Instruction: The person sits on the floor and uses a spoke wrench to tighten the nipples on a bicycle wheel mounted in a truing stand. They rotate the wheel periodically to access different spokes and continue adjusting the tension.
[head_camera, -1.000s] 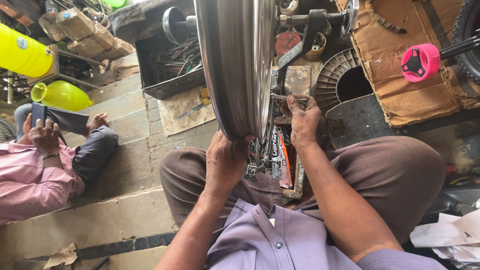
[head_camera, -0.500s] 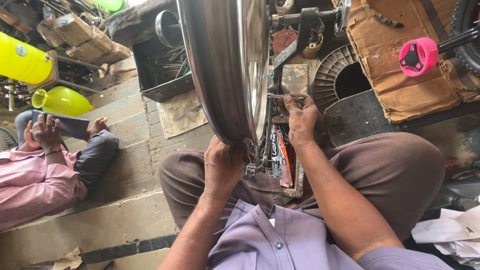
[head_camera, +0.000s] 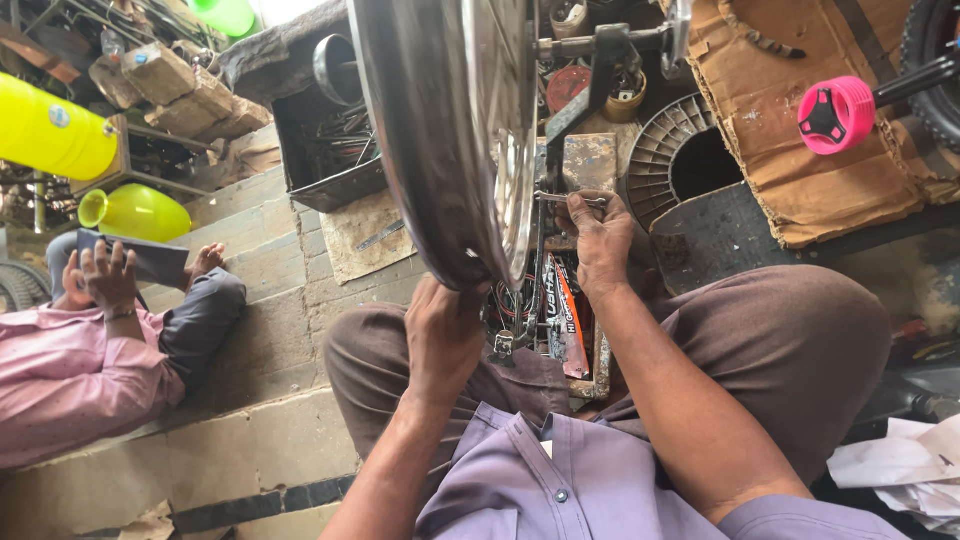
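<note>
Red, white and black printed label strip (head_camera: 563, 310) just right of the big shiny metal wheel rim (head_camera: 440, 150), below its lower edge. Torn brown cardboard box (head_camera: 790, 170) well right of rim.

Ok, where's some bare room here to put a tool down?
Bare stone paving lies between the metal tray and the seated person's knee. It is crowded around the wheel rim, where the left hand and right hand work.

I am seeing the left hand (head_camera: 445, 335) gripping the lower edge of a shiny metal wheel rim (head_camera: 440, 130) while the right hand (head_camera: 600, 235) is holding a small spanner (head_camera: 570, 199) just beside its hub, above the lap.
</note>
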